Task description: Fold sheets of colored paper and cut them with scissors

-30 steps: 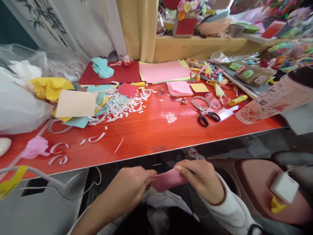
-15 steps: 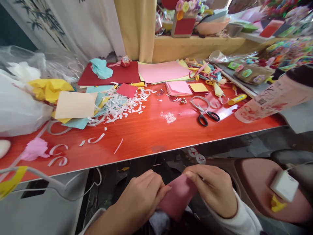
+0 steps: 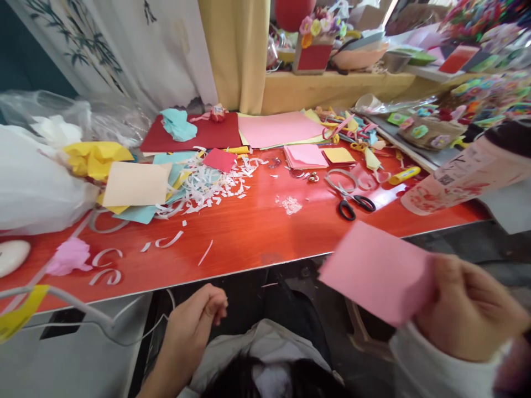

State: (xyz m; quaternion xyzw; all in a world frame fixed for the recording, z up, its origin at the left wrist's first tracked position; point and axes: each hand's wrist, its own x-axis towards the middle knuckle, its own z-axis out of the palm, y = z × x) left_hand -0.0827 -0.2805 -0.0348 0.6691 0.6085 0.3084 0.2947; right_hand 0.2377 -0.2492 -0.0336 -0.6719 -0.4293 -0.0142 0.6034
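Observation:
My right hand (image 3: 468, 309) is closed on one corner of a square sheet of pink paper (image 3: 377, 273), pinching it at its right side. The sheet is held out flat, its far corner just in front of the table's edge. My left hand (image 3: 197, 315) is apart from it, below the table edge on the left, with its fingers curled in and nothing visible in them. Scissors (image 3: 348, 200) with black handles lie on the red table beyond the paper. A stack of pink paper squares (image 3: 305, 156) sits behind them, beside a yellow square (image 3: 339, 156).
White paper scraps (image 3: 224, 182) and a beige sheet (image 3: 136, 184) cover the table's left part. A pink patterned tumbler (image 3: 464, 171) leans at the right edge. A white plastic bag (image 3: 37, 182) stands far left, and a yellow marker (image 3: 404, 175) lies near the tumbler.
Both hands were holding the pink paper together over the lap. The left hand has let go and moved left; the right has carried the sheet to the right, spread flat.

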